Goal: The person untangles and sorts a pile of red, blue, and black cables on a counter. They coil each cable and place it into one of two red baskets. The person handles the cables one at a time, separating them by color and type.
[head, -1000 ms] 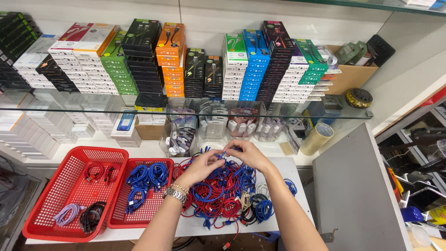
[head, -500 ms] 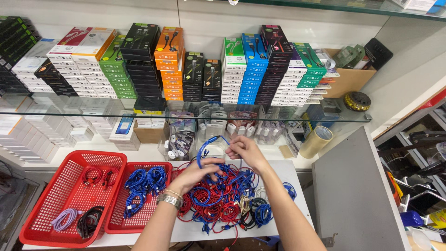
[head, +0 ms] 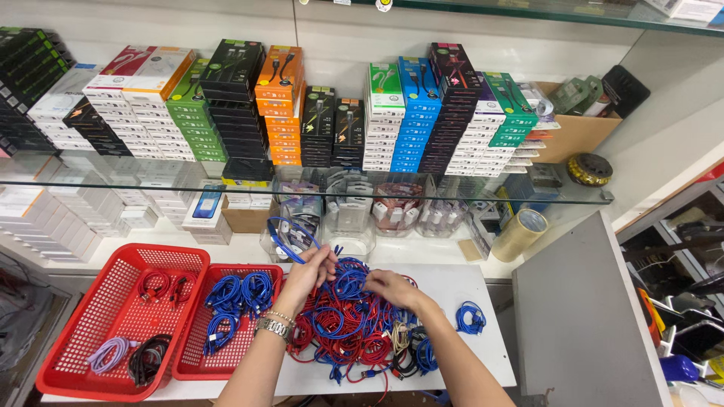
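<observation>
Left hand [head: 308, 270] gripped blue cable [head: 285, 235], lifted above tangled heap [head: 354, 324] at lower centre; right hand [head: 392, 286] pinched strand in heap; some coils already in baskets [head: 113, 332], most unsorted

Noted two red baskets: larger [head: 75, 301] with red, lilac and black cables, smaller [head: 197, 362] with blue coils. Logged stacked coloured boxes [head: 286, 105] above glass shelf [head: 113, 181]. Observed tape roll [head: 520, 234], cardboard box [head: 577, 136], grey panel [head: 581, 316].
</observation>
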